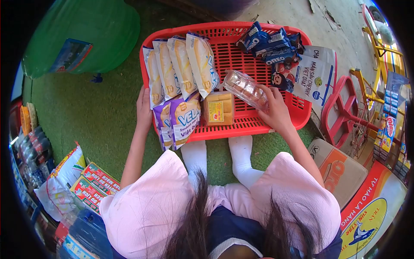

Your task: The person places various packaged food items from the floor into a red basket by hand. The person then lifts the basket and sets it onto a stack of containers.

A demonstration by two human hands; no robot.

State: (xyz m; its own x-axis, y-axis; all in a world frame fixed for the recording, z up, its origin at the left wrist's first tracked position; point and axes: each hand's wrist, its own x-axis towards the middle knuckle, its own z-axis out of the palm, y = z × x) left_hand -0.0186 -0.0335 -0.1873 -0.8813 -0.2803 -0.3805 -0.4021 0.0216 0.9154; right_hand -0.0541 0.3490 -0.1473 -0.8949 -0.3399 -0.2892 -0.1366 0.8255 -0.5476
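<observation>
A red plastic basket (219, 30) lies in front of me on green turf. My right hand (276, 110) is closed around one end of a clear plastic box (246, 90) with brownish food inside, tilted over the basket's middle. My left hand (145, 105) is closed on the basket's left rim, beside white-and-yellow bread packs (200, 64) standing in a row. Nearer to me lean purple Vela sandwich packs (184, 118). A box of yellow rolls (218, 108) sits right of them. Blue Oreo packs (269, 43) and a white dried-fruit pouch (314, 75) fill the far right corner.
A large green container (86, 34) stands at the far left. Red-green cartons (92, 185) and a white sack (64, 172) are at the lower left. To the right are a red plastic frame (340, 105), a cardboard box (338, 166) and a rack of small packs (388, 125).
</observation>
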